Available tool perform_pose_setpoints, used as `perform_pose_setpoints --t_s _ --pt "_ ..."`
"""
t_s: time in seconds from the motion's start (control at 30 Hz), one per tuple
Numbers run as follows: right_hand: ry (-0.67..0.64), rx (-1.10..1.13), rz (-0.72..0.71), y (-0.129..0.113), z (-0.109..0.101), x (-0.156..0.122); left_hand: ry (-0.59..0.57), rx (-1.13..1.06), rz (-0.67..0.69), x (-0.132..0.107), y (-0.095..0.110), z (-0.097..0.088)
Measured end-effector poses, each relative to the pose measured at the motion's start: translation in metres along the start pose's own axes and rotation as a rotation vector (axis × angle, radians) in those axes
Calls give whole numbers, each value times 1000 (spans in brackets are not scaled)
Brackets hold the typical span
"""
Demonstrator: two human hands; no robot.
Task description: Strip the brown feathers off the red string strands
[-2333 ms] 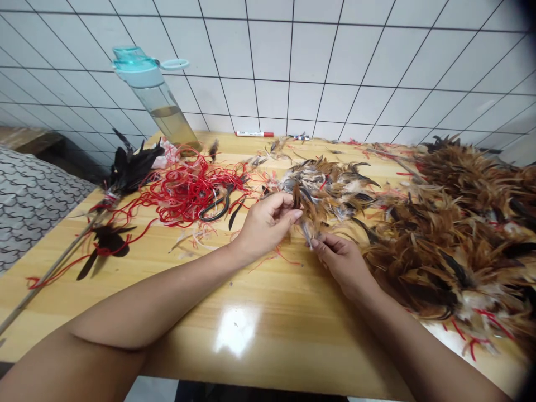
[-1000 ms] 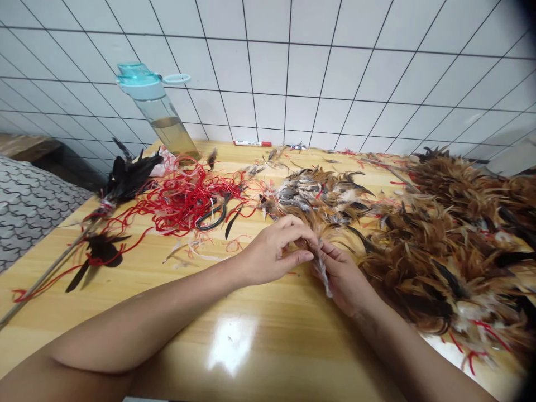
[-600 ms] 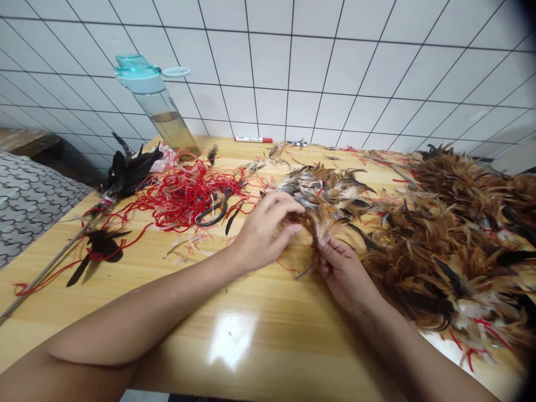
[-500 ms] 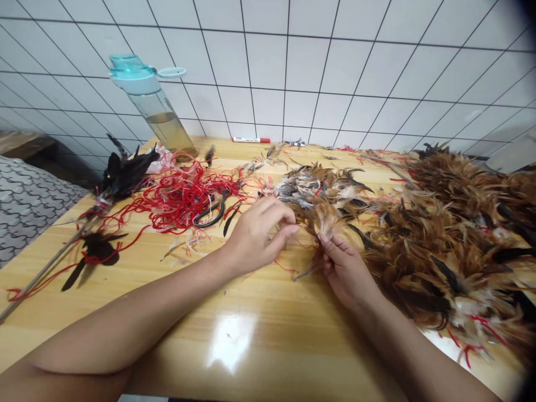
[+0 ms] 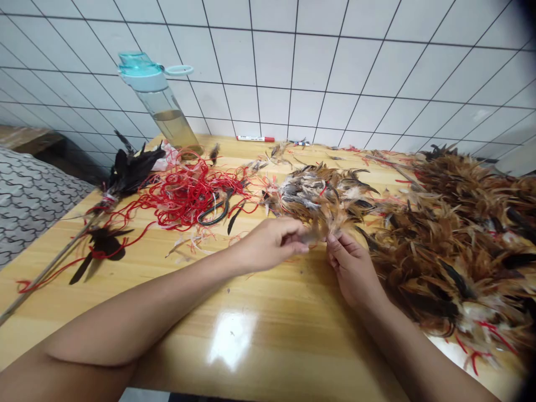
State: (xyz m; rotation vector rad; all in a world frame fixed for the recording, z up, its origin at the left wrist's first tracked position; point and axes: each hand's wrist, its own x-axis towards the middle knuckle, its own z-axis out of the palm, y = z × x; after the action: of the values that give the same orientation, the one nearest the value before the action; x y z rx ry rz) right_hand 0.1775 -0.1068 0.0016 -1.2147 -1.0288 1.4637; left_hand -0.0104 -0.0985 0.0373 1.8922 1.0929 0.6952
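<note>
Your left hand (image 5: 272, 243) and right hand (image 5: 354, 271) are nearly closed, pinching one tuft of brown feathers (image 5: 318, 226) between them. That keeps it apart from the feather pile (image 5: 322, 192) behind.

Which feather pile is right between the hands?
The smaller grey-and-brown pile mid-table: its lower feathers reach the left hand and right hand. The much bigger brown heap lies further right, the black feathers far left.
</note>
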Motion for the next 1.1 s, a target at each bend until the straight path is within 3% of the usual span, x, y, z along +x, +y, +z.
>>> perform_pose_setpoints --t_s 0.13,0.23,0.37,0.53,0.73,0.87,0.97,1.1 --pt "-10 -137 -65 2 0 -2 85 -526 -154 6 -3 0" --pt "-39 -220 -104 3 4 -3 85 -633 -192 6 -6 11" --pt "-59 -297 -134 5 6 -5 116 -574 -185 6 -7 18" --pt "-109 -304 -101 5 5 -5 208 -286 -115 5 -10 16" --pt "-167 -333 -111 4 7 -4 168 19 -50 1 -6 15" --pt "-165 -373 -137 2 9 -4 164 -137 -69 1 -8 15" --pt "-172 -389 -164 1 10 -5 77 -293 -157 3 -13 16" --pt "-179 -438 -193 0 10 -7 56 -202 -139 5 -15 14"
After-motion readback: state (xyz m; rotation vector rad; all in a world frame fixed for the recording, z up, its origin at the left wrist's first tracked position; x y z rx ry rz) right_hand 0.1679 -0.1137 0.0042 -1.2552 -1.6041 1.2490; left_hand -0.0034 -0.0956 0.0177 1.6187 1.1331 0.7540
